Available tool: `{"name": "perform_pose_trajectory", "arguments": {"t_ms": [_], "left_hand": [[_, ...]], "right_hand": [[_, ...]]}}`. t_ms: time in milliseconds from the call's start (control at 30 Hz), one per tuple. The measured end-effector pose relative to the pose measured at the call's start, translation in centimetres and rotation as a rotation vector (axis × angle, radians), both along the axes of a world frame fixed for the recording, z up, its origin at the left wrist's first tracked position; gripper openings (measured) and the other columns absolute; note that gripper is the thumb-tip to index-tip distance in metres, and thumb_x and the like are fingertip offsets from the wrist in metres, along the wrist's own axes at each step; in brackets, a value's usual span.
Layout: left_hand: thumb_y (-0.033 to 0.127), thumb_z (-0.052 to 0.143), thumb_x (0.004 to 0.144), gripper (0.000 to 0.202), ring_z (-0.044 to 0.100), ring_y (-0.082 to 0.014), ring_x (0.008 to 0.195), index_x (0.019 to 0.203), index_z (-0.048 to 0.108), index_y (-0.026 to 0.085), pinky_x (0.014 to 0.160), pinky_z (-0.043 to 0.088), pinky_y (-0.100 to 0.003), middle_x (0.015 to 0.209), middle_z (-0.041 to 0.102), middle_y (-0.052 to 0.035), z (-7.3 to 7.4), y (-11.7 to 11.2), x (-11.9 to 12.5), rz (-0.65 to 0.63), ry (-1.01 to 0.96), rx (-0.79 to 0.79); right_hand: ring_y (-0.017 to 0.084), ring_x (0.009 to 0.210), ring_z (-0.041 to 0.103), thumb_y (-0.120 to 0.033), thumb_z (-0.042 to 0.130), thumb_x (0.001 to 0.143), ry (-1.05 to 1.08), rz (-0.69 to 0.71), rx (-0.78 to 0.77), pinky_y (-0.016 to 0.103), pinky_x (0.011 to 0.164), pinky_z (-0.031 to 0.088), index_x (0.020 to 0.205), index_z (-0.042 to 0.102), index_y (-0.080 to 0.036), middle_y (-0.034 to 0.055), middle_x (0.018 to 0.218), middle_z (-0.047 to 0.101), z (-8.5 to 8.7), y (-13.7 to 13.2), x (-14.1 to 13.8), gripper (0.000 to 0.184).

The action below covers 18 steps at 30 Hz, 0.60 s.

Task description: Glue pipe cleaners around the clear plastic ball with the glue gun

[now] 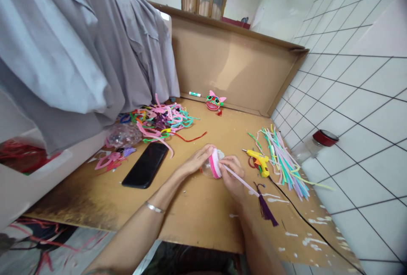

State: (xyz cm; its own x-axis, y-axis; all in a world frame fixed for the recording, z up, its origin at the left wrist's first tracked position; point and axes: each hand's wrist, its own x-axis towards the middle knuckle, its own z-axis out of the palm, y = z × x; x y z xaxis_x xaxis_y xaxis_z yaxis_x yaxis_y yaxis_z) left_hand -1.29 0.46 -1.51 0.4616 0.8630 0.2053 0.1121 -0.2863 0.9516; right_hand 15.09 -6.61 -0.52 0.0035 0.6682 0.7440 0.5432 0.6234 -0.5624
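Left hand (pixel 194 161) half-curled against ball (pixel 215 164), fingers steadying its pink-wrapped side. Right hand (pixel 232 174) pinched tight on pipe cleaner (pixel 243 181) that trails off the ball. Ball sits mid cardboard (pixel 197 213), between phone (pixel 146 165) and glue gun (pixel 259 161).

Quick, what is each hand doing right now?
Left hand: holding the pink-wrapped clear ball.
Right hand: fingers pinching a pale pink pipe cleaner.
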Motion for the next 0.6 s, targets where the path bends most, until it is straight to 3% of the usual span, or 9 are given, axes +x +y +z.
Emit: {"name": "perform_pose_trajectory", "arguments": {"t_ms": [600], "left_hand": [[0.058,0.04,0.09,0.044,0.057,-0.0187,0.087,0.095,0.061,0.019,0.083,0.044,-0.029,0.091,0.063,-0.002,0.3,-0.3,1.1,0.14,-0.063,-0.052]], "right_hand": [[0.017,0.079,0.064,-0.022,0.059,0.087,-0.01,0.03,0.004,0.031,0.071,0.053,0.085,0.071,-0.021,0.0052,0.083,0.063,-0.4,0.1,0.0,0.012]]}}
